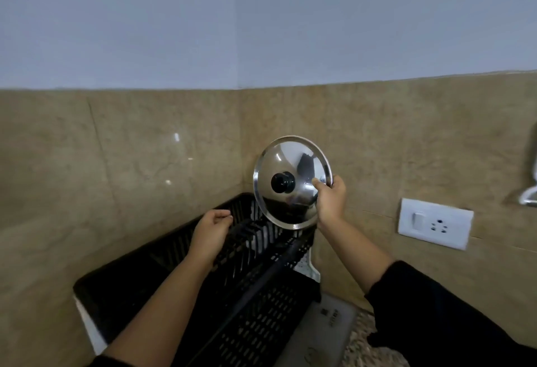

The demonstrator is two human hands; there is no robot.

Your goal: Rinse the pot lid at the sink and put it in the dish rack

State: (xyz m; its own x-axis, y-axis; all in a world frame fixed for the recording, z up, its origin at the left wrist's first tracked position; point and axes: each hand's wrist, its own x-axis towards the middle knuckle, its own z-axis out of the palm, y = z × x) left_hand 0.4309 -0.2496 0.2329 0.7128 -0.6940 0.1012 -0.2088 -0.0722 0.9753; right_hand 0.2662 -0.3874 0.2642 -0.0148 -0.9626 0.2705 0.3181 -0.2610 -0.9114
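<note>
A shiny steel pot lid (pixel 290 169) with a black knob is held upright, its top facing me, over the far end of the black plastic dish rack (pixel 261 294). My right hand (pixel 329 198) grips the lid by its right rim, thumb on the front. The lid's lower edge is level with the rack's far rim; I cannot tell if they touch. My left hand (pixel 212 233) hovers over the rack's left side with fingers curled and nothing in it. The sink is out of view.
The rack stands in a corner of beige tiled walls (pixel 145 163). A white switch and socket plate (pixel 434 222) is on the right wall, with a metal fixture (pixel 529 198) at the right edge. A speckled countertop (pixel 366 343) shows at the lower right.
</note>
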